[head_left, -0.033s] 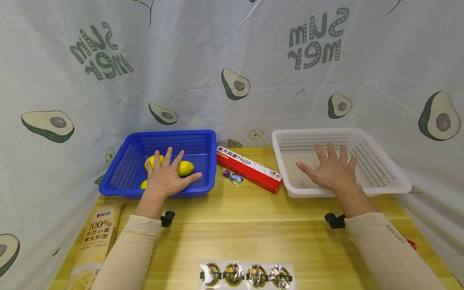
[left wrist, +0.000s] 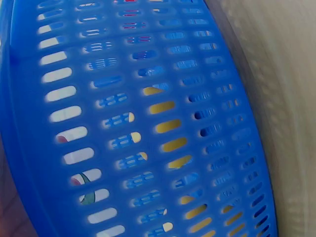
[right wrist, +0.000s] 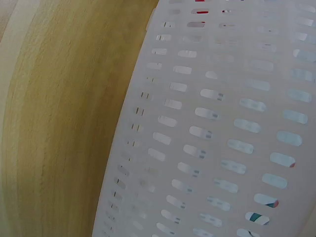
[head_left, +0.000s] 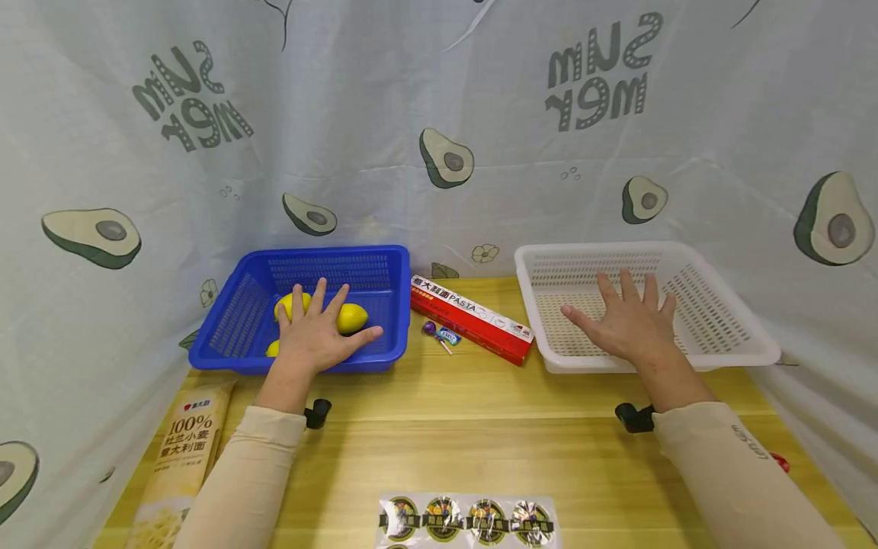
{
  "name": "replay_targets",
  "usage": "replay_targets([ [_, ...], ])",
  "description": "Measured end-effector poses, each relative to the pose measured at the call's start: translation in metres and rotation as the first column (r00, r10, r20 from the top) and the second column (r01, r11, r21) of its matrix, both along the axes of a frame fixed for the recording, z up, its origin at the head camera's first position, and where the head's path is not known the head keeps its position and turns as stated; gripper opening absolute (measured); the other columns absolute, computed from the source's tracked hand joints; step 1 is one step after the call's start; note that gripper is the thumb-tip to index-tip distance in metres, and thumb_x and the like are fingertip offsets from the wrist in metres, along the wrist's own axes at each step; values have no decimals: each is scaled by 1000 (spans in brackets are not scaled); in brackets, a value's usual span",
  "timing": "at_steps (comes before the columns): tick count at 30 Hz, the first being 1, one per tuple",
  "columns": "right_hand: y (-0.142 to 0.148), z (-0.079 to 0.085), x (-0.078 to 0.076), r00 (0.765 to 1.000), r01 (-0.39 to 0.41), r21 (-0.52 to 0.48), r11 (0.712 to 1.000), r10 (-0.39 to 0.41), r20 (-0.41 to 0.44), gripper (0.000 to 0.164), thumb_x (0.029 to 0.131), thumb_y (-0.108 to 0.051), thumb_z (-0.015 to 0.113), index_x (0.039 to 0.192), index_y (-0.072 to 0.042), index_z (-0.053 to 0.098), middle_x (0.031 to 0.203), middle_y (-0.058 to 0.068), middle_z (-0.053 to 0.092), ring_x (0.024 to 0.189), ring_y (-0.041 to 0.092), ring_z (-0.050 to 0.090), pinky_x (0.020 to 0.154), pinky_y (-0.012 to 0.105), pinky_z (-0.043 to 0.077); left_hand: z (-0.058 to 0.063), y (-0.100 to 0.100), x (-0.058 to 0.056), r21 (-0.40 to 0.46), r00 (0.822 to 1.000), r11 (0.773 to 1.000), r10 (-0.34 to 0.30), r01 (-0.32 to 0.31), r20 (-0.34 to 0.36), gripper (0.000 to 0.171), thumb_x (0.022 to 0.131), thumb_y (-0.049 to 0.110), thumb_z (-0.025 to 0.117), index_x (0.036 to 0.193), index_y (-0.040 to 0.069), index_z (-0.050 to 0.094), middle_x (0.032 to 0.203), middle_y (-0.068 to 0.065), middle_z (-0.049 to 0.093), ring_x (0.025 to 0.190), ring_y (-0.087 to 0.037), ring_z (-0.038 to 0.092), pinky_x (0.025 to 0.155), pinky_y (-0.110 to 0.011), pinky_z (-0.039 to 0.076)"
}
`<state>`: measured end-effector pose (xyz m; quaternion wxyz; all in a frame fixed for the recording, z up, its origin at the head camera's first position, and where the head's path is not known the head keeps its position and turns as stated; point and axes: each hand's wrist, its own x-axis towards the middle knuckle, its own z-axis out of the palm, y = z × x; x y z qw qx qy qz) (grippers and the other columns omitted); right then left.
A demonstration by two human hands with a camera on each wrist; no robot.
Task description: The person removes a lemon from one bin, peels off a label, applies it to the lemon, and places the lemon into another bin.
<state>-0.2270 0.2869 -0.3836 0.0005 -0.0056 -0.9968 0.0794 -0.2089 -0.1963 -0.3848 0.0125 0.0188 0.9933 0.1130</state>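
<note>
My left hand is spread over the near side of the blue basket, fingers straight, holding nothing. Beyond and beside its fingers are yellow lemons, partly hidden by the hand. In the left wrist view the slotted wall of the blue basket fills most of the picture, with yellow showing through the slots. My right hand, likewise with fingers spread, is over the near side of the white basket and holds nothing. The right wrist view shows the white basket's slotted wall close up.
Between the baskets lie a red and white pasta box, a purple lollipop and a small blue packet. A pasta bag lies at left, a sticker sheet at the front, a small red item beside the right sleeve.
</note>
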Motion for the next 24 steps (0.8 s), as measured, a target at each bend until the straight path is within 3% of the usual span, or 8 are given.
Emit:
replay_targets([
  [5,-3,5,1,1000,-10,-26,1000,9,-13,107,91,-85,30,163,-7,15,164,36,8,148,65,-3,112,82,-5,-2,-2,0,10,1000,1000,3,-3,-2,109,80,92,43,165,27,18,173,-17,2,155,-53,-9,120,-75,-4],
  [8,-9,9,7,997,-32,-72,997,26,-73,101,95,-78,33,162,-5,17,163,37,14,148,63,4,116,79,1,0,-4,-2,26,1000,1000,-7,7,9,109,81,91,44,165,27,17,173,-18,1,155,-54,-9,120,-75,-4],
  [13,-36,17,27,970,-71,-203,977,20,-243,78,103,-55,49,158,-3,30,153,35,35,141,58,29,115,74,25,11,-10,-9,14,998,998,-59,59,36,107,84,84,52,165,25,16,171,-22,3,151,-61,6,119,-76,11],
  [17,-74,22,48,932,-143,-288,947,31,-361,60,101,-37,60,150,-6,46,131,29,57,121,49,50,100,67,44,26,-13,-20,1,988,993,-120,120,99,104,86,70,66,165,24,16,170,-24,4,147,-64,14,112,-79,25],
  [20,-105,18,60,919,-235,-360,903,86,-385,52,98,-29,66,145,-8,53,113,20,64,101,36,58,83,52,54,36,-16,-31,18,971,987,-161,160,175,104,86,56,76,165,26,16,170,-23,5,144,-66,18,107,-82,29],
  [24,-148,5,67,939,-308,-542,782,159,-304,51,97,-28,71,143,-12,56,103,11,65,88,23,61,71,33,55,42,-22,-49,42,935,975,-219,216,277,103,86,39,82,165,27,16,169,-25,9,144,-61,30,110,-76,33],
])
